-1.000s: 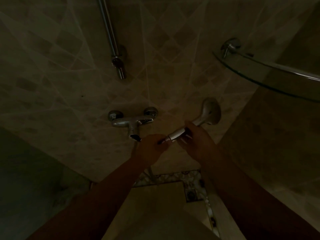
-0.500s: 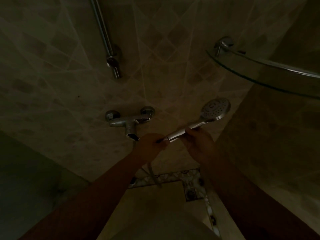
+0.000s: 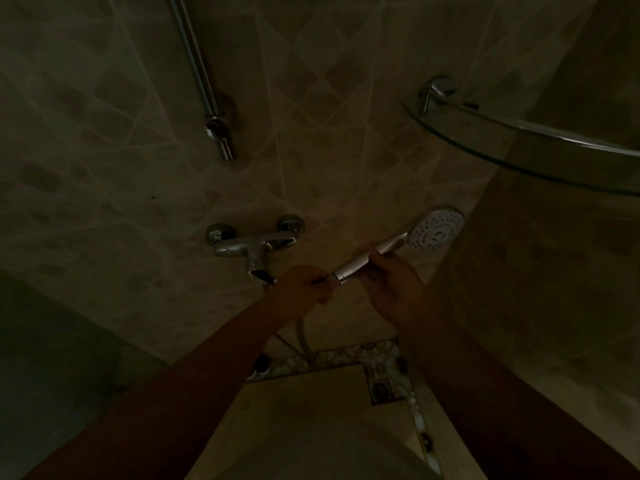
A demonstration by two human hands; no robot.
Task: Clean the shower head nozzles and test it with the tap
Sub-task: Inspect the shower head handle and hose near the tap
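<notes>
The chrome shower head (image 3: pixel 434 233) is held out to the right of the tap, its round nozzle face turned toward me. My right hand (image 3: pixel 391 289) grips its handle from below. My left hand (image 3: pixel 303 287) is curled round the hose end at the bottom of the handle. The hose (image 3: pixel 304 337) hangs down beneath that hand. The chrome wall tap (image 3: pixel 254 249) is just left of my left hand, untouched. The scene is dim.
A chrome slide rail (image 3: pixel 201 77) runs down the tiled wall above the tap. A curved glass corner shelf (image 3: pixel 519 147) with a chrome bracket juts out at the upper right. A patterned tile border (image 3: pixel 346 358) edges the floor below.
The shower head has turned so its nozzle face points toward me, and it has moved a little right. Both hands have kept their hold.
</notes>
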